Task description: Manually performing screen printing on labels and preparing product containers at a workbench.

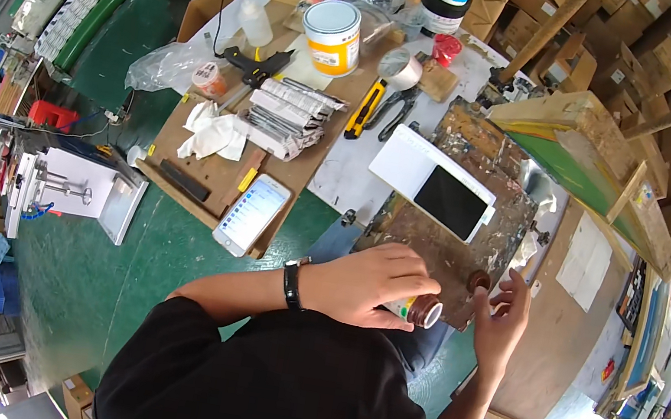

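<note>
My left hand (380, 285) is wrapped round a small brown bottle (425, 311) with a pale label, tilted so that its uncapped mouth points toward the lower right. To the right, my right hand (501, 319) has its fingers apart and slightly curled, with nothing seen between them. Close to its thumb tip, a round brown cap (479, 280) is at the edge of the stained board (403, 225); whether the thumb touches it I cannot tell. Beyond both hands, a white panel (405, 161) with a black rectangle (451, 202) lies on that board.
A phone (252, 216) rests on the left wooden board near a crumpled white cloth (214, 133). Farther back are a yellow-and-white can (330, 46), a yellow utility knife (365, 109) and a black glue gun (260, 66). A wooden-framed screen (571, 163) leans at the right.
</note>
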